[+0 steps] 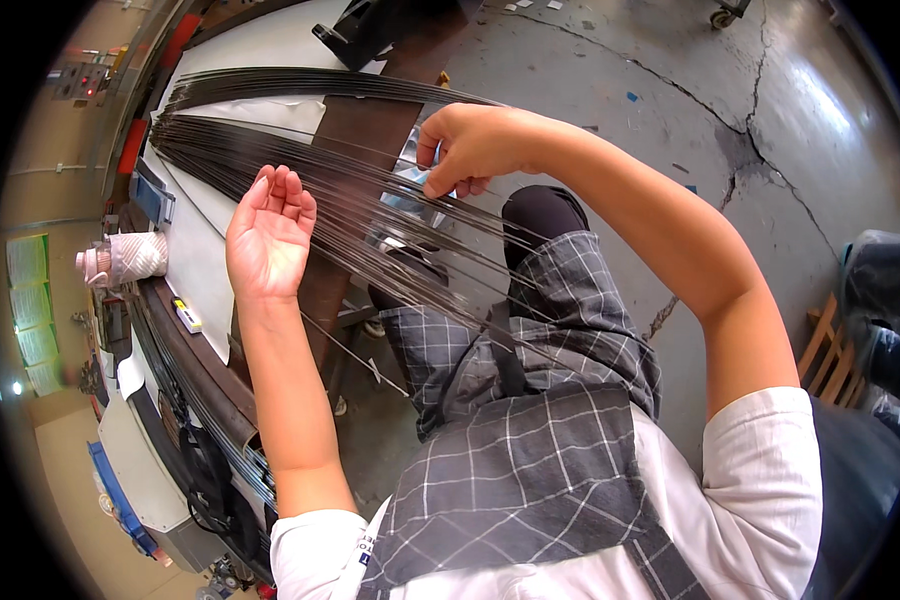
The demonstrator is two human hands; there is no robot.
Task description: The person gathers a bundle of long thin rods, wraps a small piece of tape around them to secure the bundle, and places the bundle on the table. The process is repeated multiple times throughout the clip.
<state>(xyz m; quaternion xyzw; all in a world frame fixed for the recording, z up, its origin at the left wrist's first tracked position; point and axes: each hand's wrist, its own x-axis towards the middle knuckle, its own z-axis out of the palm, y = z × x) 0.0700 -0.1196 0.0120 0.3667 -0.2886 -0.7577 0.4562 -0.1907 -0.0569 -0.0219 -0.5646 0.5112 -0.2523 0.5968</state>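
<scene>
The left hand [272, 240], left of the middle of the frame, has its palm up and its fingers a little bent. Its grip is loose and spread, with nothing in the palm. Long, thin, dark grey, bendy strands [320, 165] fan out from the upper left, pass behind this hand and reach down to the lap in the middle. Another bunch of them curves along the top, toward the right wrist. The right hand [485, 140], just above the middle, bends down with its thumb and pointing finger close to each other, by the strands. I cannot tell if its grip pinches one. The strands lie partly over a dark brown table [355, 118] and a white sheet [198, 262], and their near ends hang over a grey checked apron [520, 470].
</scene>
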